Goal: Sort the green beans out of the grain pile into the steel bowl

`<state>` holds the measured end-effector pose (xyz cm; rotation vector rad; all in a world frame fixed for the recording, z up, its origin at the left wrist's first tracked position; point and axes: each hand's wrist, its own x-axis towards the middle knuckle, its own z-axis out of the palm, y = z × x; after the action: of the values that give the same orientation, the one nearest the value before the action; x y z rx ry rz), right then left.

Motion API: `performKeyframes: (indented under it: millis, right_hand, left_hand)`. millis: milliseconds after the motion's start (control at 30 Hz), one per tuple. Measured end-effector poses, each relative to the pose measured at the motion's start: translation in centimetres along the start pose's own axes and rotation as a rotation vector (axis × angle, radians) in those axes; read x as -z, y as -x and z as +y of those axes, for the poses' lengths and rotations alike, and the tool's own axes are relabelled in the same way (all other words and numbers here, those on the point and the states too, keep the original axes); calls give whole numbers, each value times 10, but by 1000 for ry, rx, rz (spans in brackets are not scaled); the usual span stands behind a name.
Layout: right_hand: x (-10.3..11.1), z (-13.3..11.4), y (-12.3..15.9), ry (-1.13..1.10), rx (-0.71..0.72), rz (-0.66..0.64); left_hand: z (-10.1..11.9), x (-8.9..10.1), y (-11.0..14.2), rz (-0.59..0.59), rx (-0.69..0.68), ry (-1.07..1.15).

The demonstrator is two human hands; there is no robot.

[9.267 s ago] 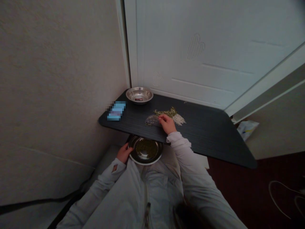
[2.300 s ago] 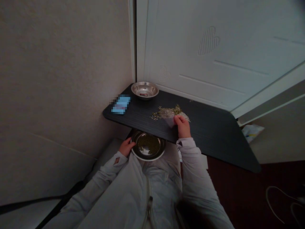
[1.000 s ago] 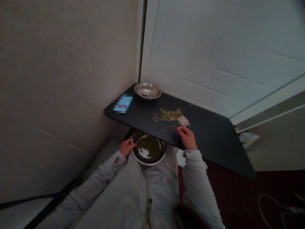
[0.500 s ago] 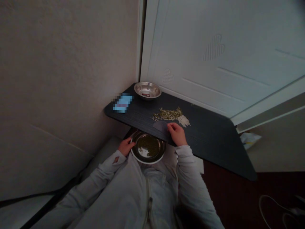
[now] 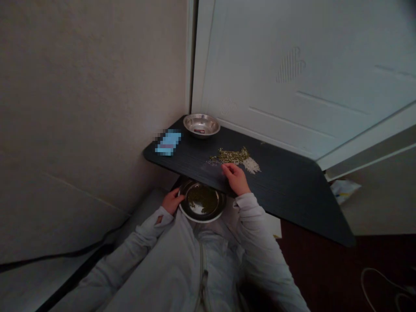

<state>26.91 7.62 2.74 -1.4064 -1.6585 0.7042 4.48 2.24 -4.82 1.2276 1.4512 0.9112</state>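
My left hand (image 5: pixel 172 201) is closed on the left rim of a steel bowl (image 5: pixel 202 218). Small green grains (image 5: pixel 204 197), like mung beans, lie in the bowl, which sits at my lap just below the table edge. Over the dark table, my right hand (image 5: pixel 236 178) pinches a thin, see-through plastic scraper (image 5: pixel 214 168), its outline faint against the tabletop. Just beyond the scraper is a spread of mixed green and white grains (image 5: pixel 232 156). A pile of white grains (image 5: pixel 251 165), like rice, adjoins it on the right.
The dark table (image 5: pixel 292 190) has rounded corners and stands against a white door panel (image 5: pixel 260 65). At its back left is a second steel bowl (image 5: pixel 201 125) with a label inside. A phone-like blurred blue rectangle (image 5: pixel 168 143) lies near the left wall. A white cable (image 5: pixel 364 286) runs across the floor.
My right hand has shifted slightly left and away from me with the scraper, closer to the mixed grains. My left hand stays on the bowl rim.
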Motion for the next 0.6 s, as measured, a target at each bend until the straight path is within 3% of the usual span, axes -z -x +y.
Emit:
performKeyframes:
  millis: [200, 433, 600]
  right_hand:
    - [13, 4, -33, 84, 25, 252]
    - [-5, 4, -29, 266, 64, 308]
    - [-11, -2, -23, 437, 106, 258]
  left_hand:
    - [-6, 1, -3, -6, -29, 38]
    - [-7, 0, -3, -4, -30, 21]
    - [-6, 1, -2, 1, -23, -22]
